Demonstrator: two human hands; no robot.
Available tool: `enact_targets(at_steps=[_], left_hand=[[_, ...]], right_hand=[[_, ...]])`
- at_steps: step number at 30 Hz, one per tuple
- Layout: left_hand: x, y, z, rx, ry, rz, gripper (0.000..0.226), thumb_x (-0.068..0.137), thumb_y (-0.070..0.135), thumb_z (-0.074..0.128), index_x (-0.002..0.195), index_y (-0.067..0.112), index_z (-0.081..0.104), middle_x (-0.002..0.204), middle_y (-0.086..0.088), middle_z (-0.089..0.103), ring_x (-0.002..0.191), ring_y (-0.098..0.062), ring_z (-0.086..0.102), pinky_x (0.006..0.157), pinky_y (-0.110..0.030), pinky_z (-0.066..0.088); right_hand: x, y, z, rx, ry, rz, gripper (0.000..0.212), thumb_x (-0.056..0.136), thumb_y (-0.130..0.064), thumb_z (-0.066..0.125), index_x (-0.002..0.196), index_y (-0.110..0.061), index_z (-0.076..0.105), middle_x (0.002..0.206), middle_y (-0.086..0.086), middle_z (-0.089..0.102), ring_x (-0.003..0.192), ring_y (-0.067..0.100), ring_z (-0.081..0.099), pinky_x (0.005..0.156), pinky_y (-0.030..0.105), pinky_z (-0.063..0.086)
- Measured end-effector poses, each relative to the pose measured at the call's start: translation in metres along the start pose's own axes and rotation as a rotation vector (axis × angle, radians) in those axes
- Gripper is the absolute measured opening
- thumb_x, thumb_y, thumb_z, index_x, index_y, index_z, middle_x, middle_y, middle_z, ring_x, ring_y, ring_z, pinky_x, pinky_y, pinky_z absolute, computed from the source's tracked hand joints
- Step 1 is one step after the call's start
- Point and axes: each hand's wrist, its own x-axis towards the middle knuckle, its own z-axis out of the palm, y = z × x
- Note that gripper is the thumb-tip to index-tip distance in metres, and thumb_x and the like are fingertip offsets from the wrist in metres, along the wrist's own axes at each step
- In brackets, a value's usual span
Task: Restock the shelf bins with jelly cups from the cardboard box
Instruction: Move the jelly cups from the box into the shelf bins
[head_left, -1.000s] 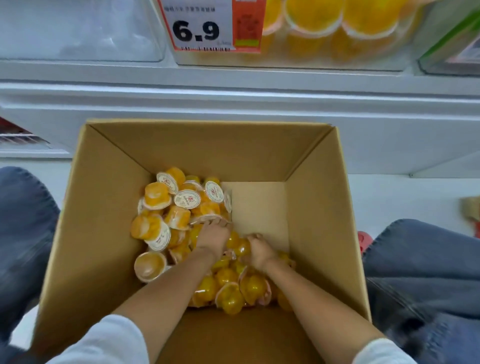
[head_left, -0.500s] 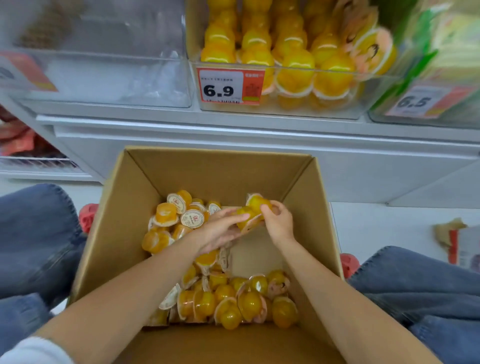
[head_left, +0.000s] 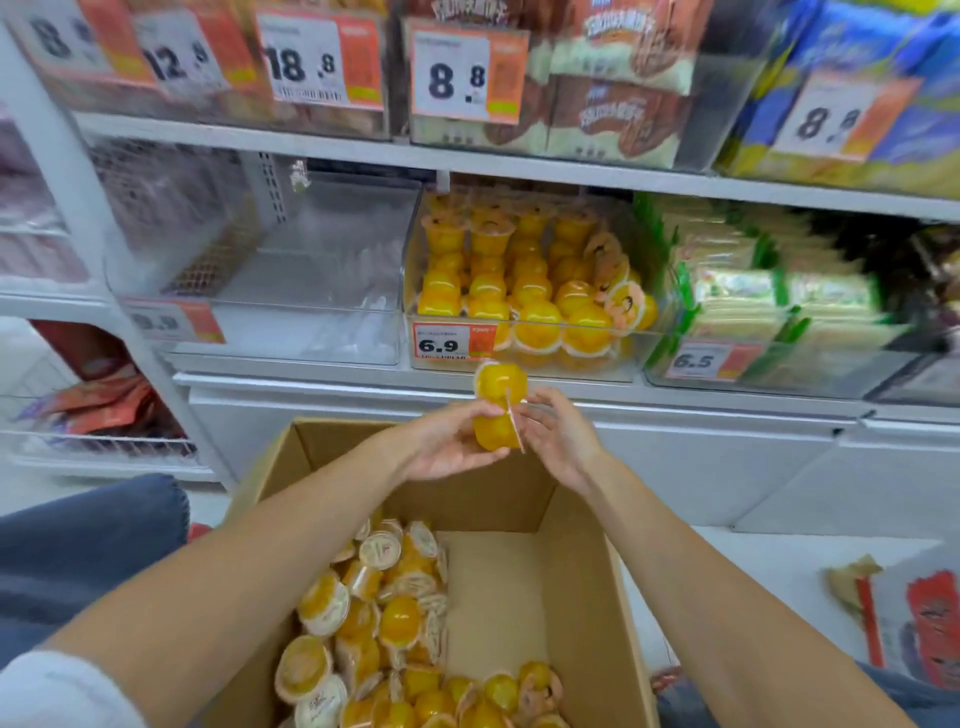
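The left hand (head_left: 447, 447) curls round two stacked jelly cups (head_left: 500, 387); the right hand (head_left: 558, 441) pinches a lid edge. Cups are held over the far edge of the cardboard box (head_left: 582, 571), just below the front lip of the shelf bin (head_left: 618, 358).

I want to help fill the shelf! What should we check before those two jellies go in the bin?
1. Grip: left hand and right hand both hold the two jelly cups between them: ok.
2. Right place: the bin with the 6.9 tag holds the same orange cups: ok.
3. Room in it: cups are piled high, and free space on top is hard to judge: cannot tell.
4. Way there: nothing between the hands and the bin: ok.
5. Lids sealed: too blurred: cannot tell.
6. More cups waiting in the cardboard box: ok.
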Motion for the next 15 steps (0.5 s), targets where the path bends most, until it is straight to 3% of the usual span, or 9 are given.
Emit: enact_targets(at_steps=[4,9,15], left_hand=[[0.011,-0.003,-0.007,0.043,0.045,-0.046,0.054,0.082,0.023,0.071,0.128,0.003,0.051,0.122,-0.02,0.058,0.097,-0.026,0.067,0.075,-0.025,0.059],[0.014,-0.063,-0.051,-0.027,0.163,-0.202,0.05,0.087,0.027,0.068,0.129,0.005,0.052,0.124,-0.021,0.06,0.102,-0.03,0.067,0.078,-0.03,0.06],[0.021,-0.133,-0.11,-0.109,0.414,-0.331,0.052,0.084,0.029,0.071,0.126,0.003,0.055,0.112,-0.019,0.066,0.089,-0.029,0.069,0.073,-0.034,0.061]], right_hand=[[0.016,0.002,0.014,-0.209,-0.029,0.088,0.01,0.09,-0.018,0.055,0.087,-0.011,0.063,0.079,0.009,0.059,0.07,0.019,0.056,0.063,0.03,0.044],[0.026,0.067,-0.013,-0.395,0.111,0.311,0.011,0.091,-0.01,0.054,0.097,-0.006,0.062,0.094,0.013,0.065,0.092,0.027,0.063,0.09,0.037,0.05],[0.033,0.152,-0.062,-0.433,0.184,0.546,0.023,0.095,-0.009,0.052,0.117,-0.007,0.053,0.094,0.01,0.061,0.098,0.024,0.06,0.085,0.031,0.049]])
